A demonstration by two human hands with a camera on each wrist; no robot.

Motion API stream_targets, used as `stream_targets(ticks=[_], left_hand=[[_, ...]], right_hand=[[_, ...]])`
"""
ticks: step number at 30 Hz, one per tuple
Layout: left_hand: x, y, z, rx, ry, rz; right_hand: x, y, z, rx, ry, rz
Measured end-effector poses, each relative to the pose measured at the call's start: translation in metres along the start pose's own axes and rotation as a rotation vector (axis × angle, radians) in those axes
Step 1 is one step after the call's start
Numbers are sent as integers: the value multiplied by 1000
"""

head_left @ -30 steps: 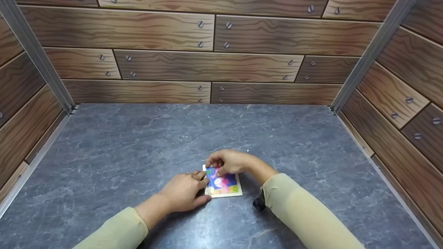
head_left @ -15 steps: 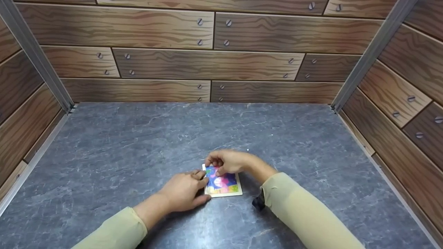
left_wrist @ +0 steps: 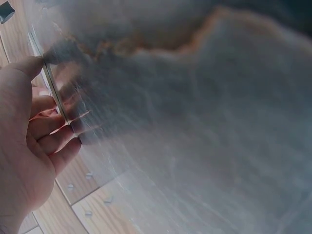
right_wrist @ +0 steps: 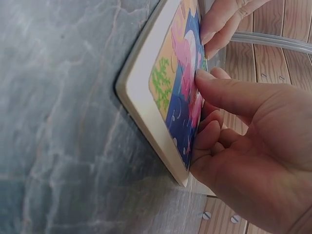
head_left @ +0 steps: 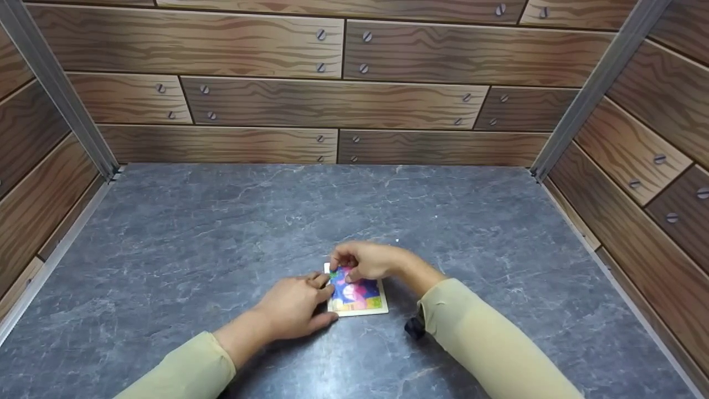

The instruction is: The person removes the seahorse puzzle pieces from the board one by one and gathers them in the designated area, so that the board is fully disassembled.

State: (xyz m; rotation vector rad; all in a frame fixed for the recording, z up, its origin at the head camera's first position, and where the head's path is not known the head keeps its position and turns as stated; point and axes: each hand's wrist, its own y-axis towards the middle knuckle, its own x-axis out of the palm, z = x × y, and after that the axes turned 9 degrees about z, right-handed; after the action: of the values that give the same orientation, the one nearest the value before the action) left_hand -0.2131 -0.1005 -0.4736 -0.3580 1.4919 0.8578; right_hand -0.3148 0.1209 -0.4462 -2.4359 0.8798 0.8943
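Jigsaw (head_left: pixel 357 296) in blue and pink, inside a rectangular cream frame (head_left: pixel 363 313), lies on the grey marbled table (head_left: pixel 221 221). Left hand (head_left: pixel 292 307), relaxed, touches the frame's left edge: brace it steadily. Right hand (head_left: pixel 372 260) curls over the far part, any pinch unclear; press evenly.

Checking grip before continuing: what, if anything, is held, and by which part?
No clear hold: the left hand touches the puzzle board along its left edge; whether the right hand, over its far part, pinches anything there cannot be told.
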Motion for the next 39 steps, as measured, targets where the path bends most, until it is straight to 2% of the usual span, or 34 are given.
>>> stream_targets(ticks=[5, 18, 25, 32, 39], left_hand=[[0, -2, -2, -24, -13, 4], [-1, 0, -1, -46, -14, -33], [-3, 1, 0, -34, -6, -29], [0, 1, 0, 5, 18, 22], [-1, 1, -1, -7, 10, 3]], right_hand=[[2, 0, 0, 7, -2, 6], [0, 0, -1, 41, 2, -1], [-2, 0, -1, 40, -1, -7], [-2, 0, 0, 10, 7, -13], [-1, 0, 0, 30, 17, -6]])
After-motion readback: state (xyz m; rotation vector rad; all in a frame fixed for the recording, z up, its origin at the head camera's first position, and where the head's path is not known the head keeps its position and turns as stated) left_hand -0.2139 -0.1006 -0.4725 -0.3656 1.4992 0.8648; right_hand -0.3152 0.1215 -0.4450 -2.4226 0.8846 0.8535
